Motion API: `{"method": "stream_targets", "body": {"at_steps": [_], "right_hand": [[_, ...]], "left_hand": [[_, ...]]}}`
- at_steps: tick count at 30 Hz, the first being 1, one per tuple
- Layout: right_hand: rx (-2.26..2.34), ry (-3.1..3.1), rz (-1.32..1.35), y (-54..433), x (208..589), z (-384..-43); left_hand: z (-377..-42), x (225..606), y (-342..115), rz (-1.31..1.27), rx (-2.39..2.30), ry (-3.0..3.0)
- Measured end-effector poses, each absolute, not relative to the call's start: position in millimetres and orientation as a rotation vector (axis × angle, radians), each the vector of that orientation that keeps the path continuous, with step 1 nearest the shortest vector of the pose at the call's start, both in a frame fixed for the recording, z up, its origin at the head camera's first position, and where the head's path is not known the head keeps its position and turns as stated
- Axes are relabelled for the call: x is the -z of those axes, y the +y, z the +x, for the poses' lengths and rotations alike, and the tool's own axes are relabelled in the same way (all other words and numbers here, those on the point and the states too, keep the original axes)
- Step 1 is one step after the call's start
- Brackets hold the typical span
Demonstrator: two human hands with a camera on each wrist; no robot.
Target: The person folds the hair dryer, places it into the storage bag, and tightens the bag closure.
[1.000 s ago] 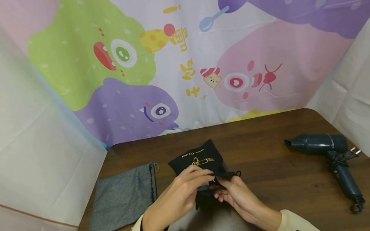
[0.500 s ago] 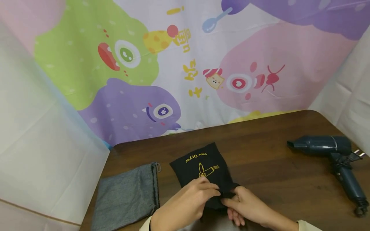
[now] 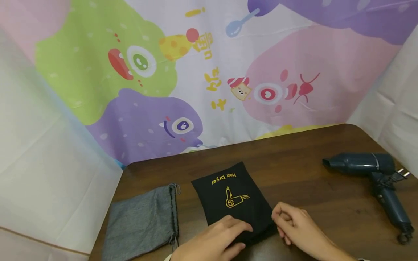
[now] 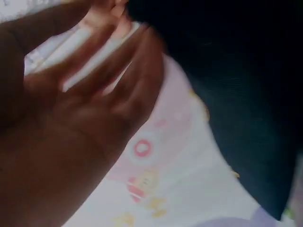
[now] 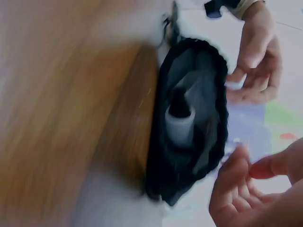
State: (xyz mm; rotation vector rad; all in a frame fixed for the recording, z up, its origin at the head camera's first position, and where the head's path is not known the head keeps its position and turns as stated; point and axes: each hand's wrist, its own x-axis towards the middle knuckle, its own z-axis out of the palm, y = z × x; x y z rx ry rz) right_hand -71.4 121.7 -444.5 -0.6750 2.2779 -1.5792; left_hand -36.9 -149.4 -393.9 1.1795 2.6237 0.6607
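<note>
A black cloth bag (image 3: 233, 203) with yellow "Hair Dryer" lettering and a dryer drawing lies in front of me. Its mouth gapes in the right wrist view, where a white cylindrical item with a dark top (image 5: 180, 127) shows inside. My left hand (image 3: 217, 239) hovers over the bag's near left part, fingers loosely bent and holding nothing. Beside the near right corner is my right hand (image 3: 295, 224), its fingers loosely curled with nothing visible between them. The left wrist view is blurred, with the left palm (image 4: 80, 127) alongside the dark cloth.
A grey drawstring bag (image 3: 142, 221) lies flat at the left of the wooden table (image 3: 294, 185). At the right rests a dark hair dryer (image 3: 365, 163) with its cord wound round the handle. A cartoon-printed curtain (image 3: 222, 127) hangs behind the table.
Both hands have let go of the black bag's mouth and moved apart, the right one to the right. The bag now lies flatter, with its print uncovered.
</note>
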Motion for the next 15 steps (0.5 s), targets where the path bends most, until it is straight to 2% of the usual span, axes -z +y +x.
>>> {"method": "stream_targets", "body": {"at_steps": [5, 9, 15], "right_hand": [[1.51, 2.694, -0.771, 130, 449, -75], [1.459, 2.494, -0.759, 138, 458, -83], [1.458, 2.155, -0.655, 140, 469, -95]], "left_hand": [[-31, 410, -174, 0.84, -0.739, 2.817], [-29, 425, -189, 0.515, -0.568, 2.809], [-23, 441, -191, 0.301, -0.429, 2.757]]}}
